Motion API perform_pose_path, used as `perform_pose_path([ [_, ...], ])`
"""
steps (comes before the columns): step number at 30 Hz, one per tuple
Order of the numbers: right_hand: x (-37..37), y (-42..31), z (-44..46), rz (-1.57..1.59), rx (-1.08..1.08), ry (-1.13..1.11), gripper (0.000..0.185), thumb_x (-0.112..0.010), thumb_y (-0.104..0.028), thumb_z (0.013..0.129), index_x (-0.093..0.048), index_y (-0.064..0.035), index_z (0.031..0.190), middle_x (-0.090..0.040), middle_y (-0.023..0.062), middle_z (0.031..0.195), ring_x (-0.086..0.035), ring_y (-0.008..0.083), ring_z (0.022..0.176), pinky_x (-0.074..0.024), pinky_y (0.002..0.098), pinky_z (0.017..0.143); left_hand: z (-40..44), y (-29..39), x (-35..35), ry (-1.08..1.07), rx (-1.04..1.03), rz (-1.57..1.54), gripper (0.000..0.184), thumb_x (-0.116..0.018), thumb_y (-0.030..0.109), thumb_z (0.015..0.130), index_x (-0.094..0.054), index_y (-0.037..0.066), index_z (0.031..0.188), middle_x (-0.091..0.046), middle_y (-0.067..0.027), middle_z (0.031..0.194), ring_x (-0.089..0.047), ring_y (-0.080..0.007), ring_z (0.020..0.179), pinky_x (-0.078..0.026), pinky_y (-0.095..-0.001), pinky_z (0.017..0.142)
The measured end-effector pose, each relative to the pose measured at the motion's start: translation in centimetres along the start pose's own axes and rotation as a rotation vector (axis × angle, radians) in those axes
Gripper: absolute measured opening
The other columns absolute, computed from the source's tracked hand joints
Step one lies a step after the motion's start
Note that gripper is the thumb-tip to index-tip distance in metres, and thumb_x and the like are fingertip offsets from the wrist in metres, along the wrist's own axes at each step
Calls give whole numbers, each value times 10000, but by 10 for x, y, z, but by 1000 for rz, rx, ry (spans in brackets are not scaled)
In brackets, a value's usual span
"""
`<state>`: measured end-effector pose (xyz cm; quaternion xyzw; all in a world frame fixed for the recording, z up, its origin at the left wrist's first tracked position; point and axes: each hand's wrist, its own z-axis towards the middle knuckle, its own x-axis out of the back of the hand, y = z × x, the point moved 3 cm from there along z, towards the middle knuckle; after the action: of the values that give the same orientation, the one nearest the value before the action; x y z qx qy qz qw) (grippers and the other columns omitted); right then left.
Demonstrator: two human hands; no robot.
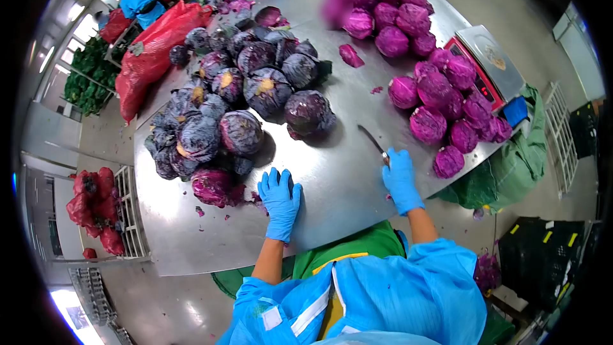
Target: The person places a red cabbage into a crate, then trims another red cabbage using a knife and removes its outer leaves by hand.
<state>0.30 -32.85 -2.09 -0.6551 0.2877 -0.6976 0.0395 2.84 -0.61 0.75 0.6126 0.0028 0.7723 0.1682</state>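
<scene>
My left hand (pixel 280 200), in a blue glove, lies flat on the steel table with its fingers spread and nothing in it. Just left of it is a partly peeled red cabbage (pixel 216 187). In my gloved right hand (pixel 401 179) is a knife (pixel 373 141) with a curved dark blade, its tip pointing away to the upper left. Dark unpeeled red cabbages (pixel 198 137) are heaped at the table's left. Bright purple peeled cabbages (pixel 429 124) sit in a group to the right of the knife.
A digital scale (pixel 488 57) with a red front stands at the table's right edge. More peeled cabbages (pixel 391 41) are piled farther back. A red mesh sack (pixel 159 51) leans at the left edge. Black crates (pixel 539 259) stand on the floor at right. People in blue work in the background.
</scene>
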Motion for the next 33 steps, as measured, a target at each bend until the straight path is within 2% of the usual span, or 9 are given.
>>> perform_pose_path([
  [5,21,-3,-23,560,112,246,291,-652,-78,790,-567,-25,1064,-579,92,918,-577,241,818,-492,394,743,69,30,34,270,-63,-420,618,-767,138,753,-514,47,1310,-510,-194,1296,-493,-346,1198,-405,-403,1012],
  [11,13,-60,23,1091,-344,-231,181,-636,-244,910,-602,-94,815,-576,-15,743,-536,98,678,-457,309,587,183,36,25,7,214,-525,830,-777,443,750,-446,-17,1357,-508,-243,1316,-480,-381,1236,-398,-409,1029],
  [15,-66,-70,114,1252,55,78,280,-537,-348,975,-634,-86,948,-563,-6,777,-544,108,718,-464,264,602,209,40,-32,-87,-13,-979,877,-863,285,659,-431,-83,1328,-639,-196,1118,-647,-259,959,-511,-367,898],
  [16,-4,-92,95,1181,-325,-294,372,-550,-437,953,-642,-78,986,-586,-1,810,-541,105,742,-471,256,638,192,46,-25,-132,4,-918,885,-881,269,612,-450,-60,1312,-603,-202,1158,-621,-273,1017,-496,-373,919],
  [19,-71,-100,108,1285,104,-253,408,-581,-439,935,-656,-82,1118,-649,17,988,-580,117,880,-485,299,819,129,53,-4,44,-357,-622,1057,-908,232,501,-371,-9,1378,-383,-192,1392,-415,-295,1275,-325,-411,1088],
  [23,-57,-138,32,1357,24,-394,418,-701,-272,880,-620,-24,1207,-656,70,1108,-561,143,1076,-435,300,982,45,41,16,147,115,-1045,1172,-901,188,527,-224,29,1470,-329,-164,1427,-393,-290,1279,-314,-436,1110],
  [26,-42,-171,-22,1255,70,-474,352,-686,-192,889,-627,-20,1191,-663,68,1100,-584,146,1033,-467,311,939,5,36,54,65,333,-1464,1131,-893,144,569,-219,39,1471,-350,-157,1415,-411,-293,1277,-359,-398,1089],
  [28,-44,-194,-37,1475,37,-703,291,-661,-169,904,-644,1,1140,-675,69,1069,-612,141,967,-498,308,882,-30,-8,58,229,239,-1003,1143,-917,295,569,-247,12,1450,-356,-156,1407,-410,-289,1276,-356,-411,1076],
  [33,-72,-223,-86,1346,-151,-632,287,-630,-170,927,-628,-22,1173,-642,20,880,-605,118,810,-506,270,767,-115,-68,80,371,372,-915,1166,-922,346,554,-252,19,1451,-327,-158,1424,-396,-295,1288,-334,-413,1092],
])
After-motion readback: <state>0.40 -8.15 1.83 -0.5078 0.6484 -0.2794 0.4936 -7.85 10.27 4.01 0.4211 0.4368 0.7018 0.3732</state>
